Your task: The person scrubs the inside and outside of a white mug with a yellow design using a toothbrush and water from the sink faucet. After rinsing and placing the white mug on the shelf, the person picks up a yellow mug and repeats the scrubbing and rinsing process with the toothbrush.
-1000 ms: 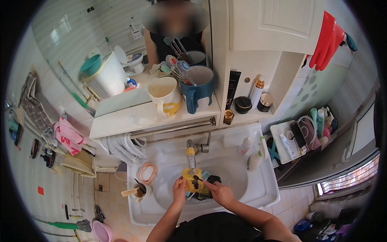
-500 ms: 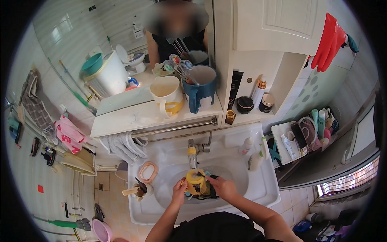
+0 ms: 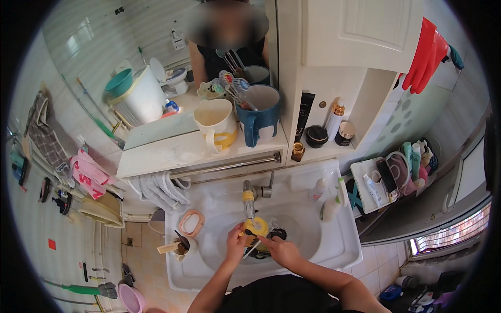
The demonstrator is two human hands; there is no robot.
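Over the basin of the white sink (image 3: 313,229), my left hand (image 3: 236,241) is closed on the side of a yellow mug (image 3: 257,226) under the faucet (image 3: 248,198). Clear water seems to fall at the mug's mouth. My right hand (image 3: 284,250) is closed around a thin brush with a dark head (image 3: 248,232), which lies across the mug's near side. Its handle is mostly hidden by my fingers. Below the hands, dark objects lie in the basin, among them a black round piece (image 3: 279,233); a pale stick shows beside them, its kind unclear.
A pink oval ring (image 3: 191,223) and a cup with a comb and brush (image 3: 183,248) stand on the sink's left rim. Pump bottles (image 3: 330,208) stand on its right. A shelf above bears a white-yellow mug (image 3: 215,122) and a blue mug with toothbrushes (image 3: 259,115).
The dark brush head has moved from the mug's top right to its near left side. My right hand has shifted slightly nearer. The black round piece in the basin now shows more plainly.
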